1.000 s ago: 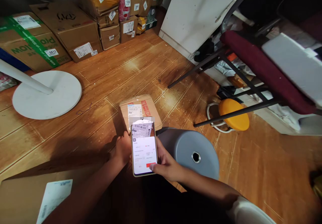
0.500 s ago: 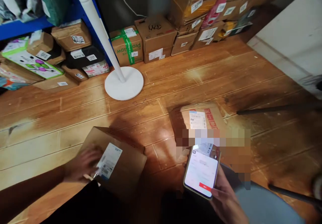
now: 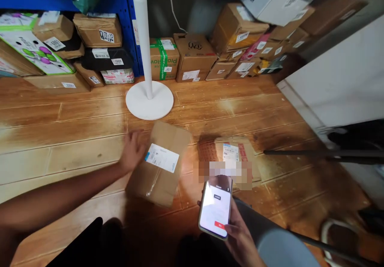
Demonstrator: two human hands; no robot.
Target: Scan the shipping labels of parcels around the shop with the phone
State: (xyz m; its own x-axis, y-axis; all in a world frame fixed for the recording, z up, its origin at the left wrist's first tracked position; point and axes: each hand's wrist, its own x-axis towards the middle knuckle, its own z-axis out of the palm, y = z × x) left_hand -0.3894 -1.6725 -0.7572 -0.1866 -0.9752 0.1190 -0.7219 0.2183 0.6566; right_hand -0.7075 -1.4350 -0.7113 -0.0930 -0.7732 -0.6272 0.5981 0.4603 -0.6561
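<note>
My left hand [image 3: 132, 152] is at the left side of a brown cardboard box [image 3: 163, 137], its fingers stretched out and apart. Whether the fingertips touch the box I cannot tell. A white shipping label [image 3: 162, 158] with a blue corner is stuck across the box's top. Low on the right, my right hand [image 3: 240, 233] is wrapped round a smartphone [image 3: 214, 211], thumb near a red button on its lit screen. Just beyond the phone lies a second cardboard box [image 3: 247, 149] with red print and a white label, partly covered by blurred blocks.
A white pole on a round base [image 3: 150, 105] stands ahead on the wooden floor [image 3: 90, 113]. Labelled parcels line the back, some under a blue shelf [image 3: 60, 0]. Dark thin legs [image 3: 294, 152] reach in from the right, and a grey-blue rounded surface [image 3: 285, 249] is at lower right.
The labelled box has turned and shifted farther away, its label now lying crosswise. My left hand has gone from on top of it to its left side. The phone screen shows different content.
</note>
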